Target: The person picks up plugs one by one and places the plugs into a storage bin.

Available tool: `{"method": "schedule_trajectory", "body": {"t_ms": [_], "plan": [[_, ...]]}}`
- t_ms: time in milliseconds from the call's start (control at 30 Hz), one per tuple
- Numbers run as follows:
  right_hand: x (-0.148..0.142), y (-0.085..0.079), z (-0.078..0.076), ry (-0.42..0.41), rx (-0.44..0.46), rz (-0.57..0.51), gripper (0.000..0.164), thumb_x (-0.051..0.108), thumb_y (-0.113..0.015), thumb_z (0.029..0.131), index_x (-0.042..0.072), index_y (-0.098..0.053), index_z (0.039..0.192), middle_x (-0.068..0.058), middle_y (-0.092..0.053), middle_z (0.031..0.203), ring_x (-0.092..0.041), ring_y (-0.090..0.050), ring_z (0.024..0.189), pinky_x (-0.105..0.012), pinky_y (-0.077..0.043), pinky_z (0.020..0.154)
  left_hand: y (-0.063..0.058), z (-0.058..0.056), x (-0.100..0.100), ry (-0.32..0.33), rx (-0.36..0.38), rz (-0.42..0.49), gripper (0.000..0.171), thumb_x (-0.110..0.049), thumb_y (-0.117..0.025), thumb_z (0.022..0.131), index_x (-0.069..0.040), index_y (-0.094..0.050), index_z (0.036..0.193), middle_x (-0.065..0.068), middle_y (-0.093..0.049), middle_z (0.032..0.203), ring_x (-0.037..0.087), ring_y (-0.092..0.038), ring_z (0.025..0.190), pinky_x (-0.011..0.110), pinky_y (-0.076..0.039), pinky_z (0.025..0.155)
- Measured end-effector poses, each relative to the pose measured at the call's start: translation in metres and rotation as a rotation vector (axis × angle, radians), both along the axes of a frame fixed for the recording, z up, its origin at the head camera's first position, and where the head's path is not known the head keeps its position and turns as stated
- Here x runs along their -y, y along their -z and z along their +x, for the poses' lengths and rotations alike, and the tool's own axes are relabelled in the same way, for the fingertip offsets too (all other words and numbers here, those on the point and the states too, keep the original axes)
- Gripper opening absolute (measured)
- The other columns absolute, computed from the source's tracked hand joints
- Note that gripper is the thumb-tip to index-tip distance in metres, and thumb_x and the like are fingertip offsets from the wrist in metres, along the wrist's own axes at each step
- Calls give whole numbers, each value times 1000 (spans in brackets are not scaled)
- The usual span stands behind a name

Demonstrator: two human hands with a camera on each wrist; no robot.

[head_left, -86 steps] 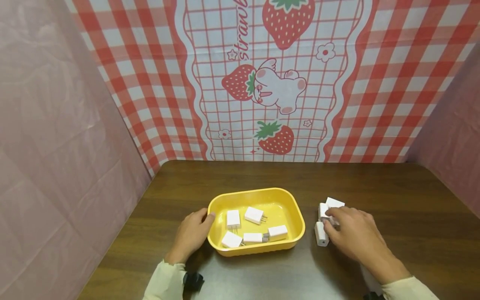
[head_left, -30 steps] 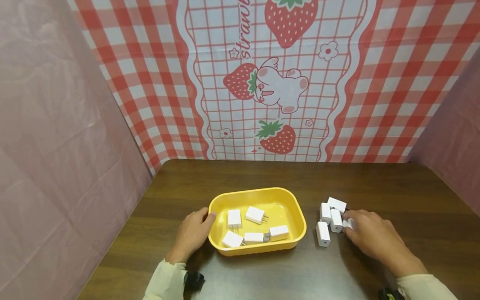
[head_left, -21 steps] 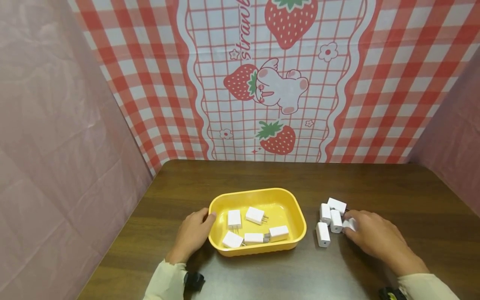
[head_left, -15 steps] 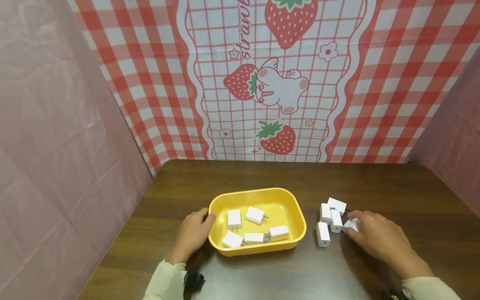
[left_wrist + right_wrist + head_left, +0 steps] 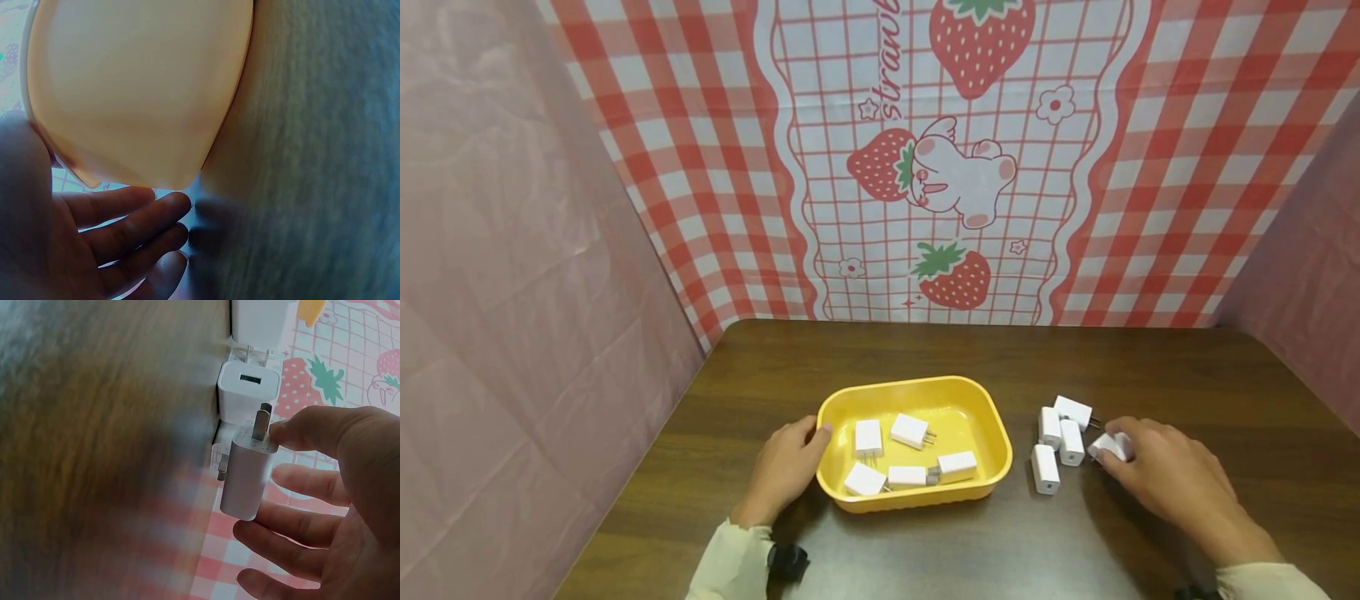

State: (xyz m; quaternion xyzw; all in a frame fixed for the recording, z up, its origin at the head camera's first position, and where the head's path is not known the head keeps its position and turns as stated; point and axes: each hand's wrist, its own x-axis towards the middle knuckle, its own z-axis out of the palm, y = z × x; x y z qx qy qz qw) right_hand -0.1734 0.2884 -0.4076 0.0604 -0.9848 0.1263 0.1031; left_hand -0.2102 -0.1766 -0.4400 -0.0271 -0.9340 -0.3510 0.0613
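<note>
My left hand (image 5: pixel 784 467) holds the left end of a yellow plastic tray (image 5: pixel 917 501), thumb over the rim. In the left wrist view the fingers (image 5: pixel 140 228) lie by the tray's outer wall (image 5: pixel 144 81). Inside the tray lie several white charger plugs (image 5: pixel 910 431), with metal prongs showing on some. To the right, my right hand (image 5: pixel 1172 475) pinches a white charger plug (image 5: pixel 1110 447) between thumb and fingers, low at the table. The right wrist view shows this charger (image 5: pixel 245 478) with its prongs by the thumb tip.
Several more white charger plugs (image 5: pixel 1071 442) lie clustered on the wooden table (image 5: pixel 940 558), between the tray and my right hand. A red-checked strawberry cloth (image 5: pixel 955 183) hangs behind the table. Pink cloth (image 5: pixel 535 292) covers the left side, with more on the right.
My right hand has moved right from the cluster, drawing one charger plug away from the others. My left hand and the tray stay in place.
</note>
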Motion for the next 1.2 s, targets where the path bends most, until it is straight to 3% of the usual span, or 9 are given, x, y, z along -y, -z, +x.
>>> {"method": "schedule_trajectory", "body": {"t_ms": [533, 800, 1000, 1200], "plan": [[18, -1, 7, 8, -85, -43, 42, 46, -73, 87, 9, -71, 108, -17, -70, 97, -41, -64, 85, -60, -46, 64, 1, 1, 1, 0, -5, -8, 22, -34, -55, 101, -18, -67, 91, -2, -55, 73, 17, -51, 72, 37, -41, 67], [31, -3, 10, 15, -116, -67, 39, 42, -75, 86, 10, -70, 108, -17, -69, 97, -39, -64, 83, -60, -46, 64, 1, 0, 1, 10, -12, -4, 23, -35, -55, 101, -19, -63, 86, -2, -53, 71, 17, -50, 70, 36, -40, 65], [47, -7, 10, 7, -119, -176, 37, 42, -74, 88, 12, -70, 109, -18, -70, 99, -36, -64, 86, -59, -46, 69, 1, 0, 0, 9, -9, 6, 22, -34, -55, 101, -19, -65, 89, -2, -54, 71, 17, -51, 70, 36, -40, 65], [67, -17, 5, -67, -161, -252, 34, 39, -75, 88, 13, -72, 109, -14, -71, 104, -33, -66, 88, -55, -48, 72, 1, -1, 1, 6, 0, 13, 23, -34, -55, 101, -18, -65, 88, -1, -53, 71, 17, -50, 70, 36, -40, 65]]}}
